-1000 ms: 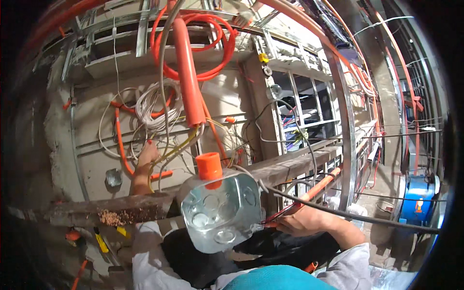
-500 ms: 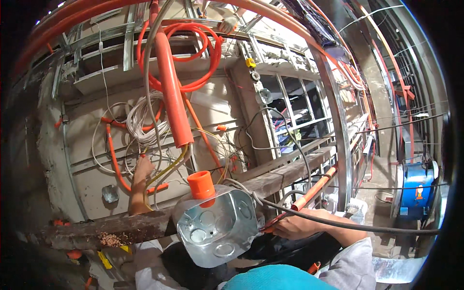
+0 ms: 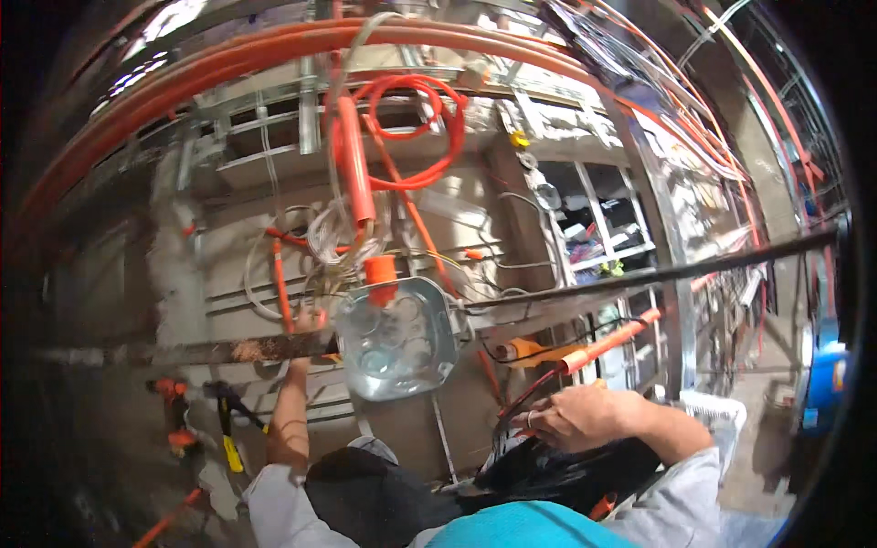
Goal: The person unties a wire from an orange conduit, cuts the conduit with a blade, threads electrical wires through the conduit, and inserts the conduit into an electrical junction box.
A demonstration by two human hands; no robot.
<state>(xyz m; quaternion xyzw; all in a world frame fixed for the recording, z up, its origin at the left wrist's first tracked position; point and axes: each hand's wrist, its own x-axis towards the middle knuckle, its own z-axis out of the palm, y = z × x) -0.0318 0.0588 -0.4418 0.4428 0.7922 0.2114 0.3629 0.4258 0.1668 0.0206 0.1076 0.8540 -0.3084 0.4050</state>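
Observation:
My right hand (image 3: 580,418) is closed on a bundle of dark and red cables (image 3: 534,393) below an orange conduit (image 3: 607,340) at lower right. My left hand (image 3: 308,318) reaches up past the wooden beam (image 3: 183,352), left of a galvanized junction box (image 3: 393,356); motion smears its fingers, so what it holds is unclear. An orange fitting (image 3: 381,272) tops the box. Behind, white coiled wires (image 3: 327,239) and yellow wires lie under a thick orange pipe (image 3: 356,160).
An orange-and-black drill (image 3: 174,402) and black-and-yellow tools (image 3: 231,434) lie at lower left. A coiled orange tube (image 3: 438,160), metal framing (image 3: 676,301) and long orange pipes (image 3: 256,50) surround the work. A blue drum-shaped object (image 3: 822,384) stands at right, and a black cable (image 3: 731,253) crosses rightward.
The view has shifted and blurred. The box, beam and black cable appear higher; the far pipes appear lower. More tools show at lower left. My right hand stays closed at the cables.

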